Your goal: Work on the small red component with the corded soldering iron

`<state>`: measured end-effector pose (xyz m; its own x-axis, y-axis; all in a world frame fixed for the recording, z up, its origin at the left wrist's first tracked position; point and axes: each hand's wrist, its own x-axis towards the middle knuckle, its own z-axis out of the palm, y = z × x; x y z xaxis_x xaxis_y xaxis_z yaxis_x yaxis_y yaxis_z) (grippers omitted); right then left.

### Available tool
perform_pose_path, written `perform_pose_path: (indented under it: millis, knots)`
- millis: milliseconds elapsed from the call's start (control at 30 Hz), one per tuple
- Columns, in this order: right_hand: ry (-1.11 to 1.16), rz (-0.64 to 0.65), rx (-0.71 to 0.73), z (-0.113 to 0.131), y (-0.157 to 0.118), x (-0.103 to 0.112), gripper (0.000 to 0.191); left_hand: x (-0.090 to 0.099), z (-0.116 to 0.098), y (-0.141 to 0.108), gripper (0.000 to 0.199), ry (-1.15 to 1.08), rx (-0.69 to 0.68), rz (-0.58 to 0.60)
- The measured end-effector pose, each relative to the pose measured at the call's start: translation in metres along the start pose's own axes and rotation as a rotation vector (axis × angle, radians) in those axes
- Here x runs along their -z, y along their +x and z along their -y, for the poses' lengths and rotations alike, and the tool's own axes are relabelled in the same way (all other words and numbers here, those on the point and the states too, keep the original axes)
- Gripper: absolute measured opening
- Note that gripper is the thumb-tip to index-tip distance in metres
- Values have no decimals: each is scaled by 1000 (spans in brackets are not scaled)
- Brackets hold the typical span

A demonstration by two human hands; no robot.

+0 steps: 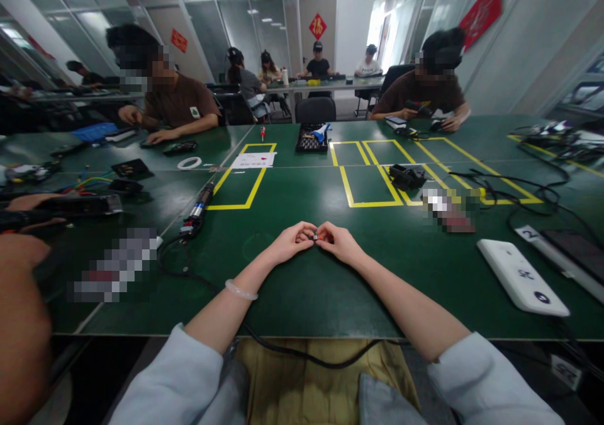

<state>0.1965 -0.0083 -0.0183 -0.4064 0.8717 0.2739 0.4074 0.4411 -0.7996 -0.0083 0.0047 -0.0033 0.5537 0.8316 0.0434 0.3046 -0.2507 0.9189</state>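
Observation:
Both my hands meet over the green table [283, 299], near the middle of the view. My left hand [296, 241] and my right hand [336, 242] have their fingertips pinched together around one small object [316, 237]. It looks silvery with a bit of orange at its right side; it is too small to identify. The fingers of both hands hide part of it. A translucent bracelet [241, 291] circles my left wrist.
An electric screwdriver [200, 206] with a cable lies to the left. Behind are a black tray [312, 139], white paper [253, 160] and yellow tape outlines. A black device [406, 177] and white power bank [523, 277] lie right. A person's arm [21, 305] reaches in at left.

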Motion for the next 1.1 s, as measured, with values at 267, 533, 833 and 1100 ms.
perform_pose_path:
  millis: [267, 533, 833, 1100]
  knots:
    - [-14, -11, 49, 1, 0, -1, 16, -2, 0, 0, 27, 14, -2, -22]
    - [117, -28, -19, 1, 1, 0, 16, -5, 3, -1, 29, -2, -37, -44]
    - [186, -24, -72, -2, 2, 0, 21, -9, -11, -5, 21, 228, -101, -114]
    - [150, -28, 0, -2, 2, -1, 20, -6, -7, -5, 23, 230, -110, -123]
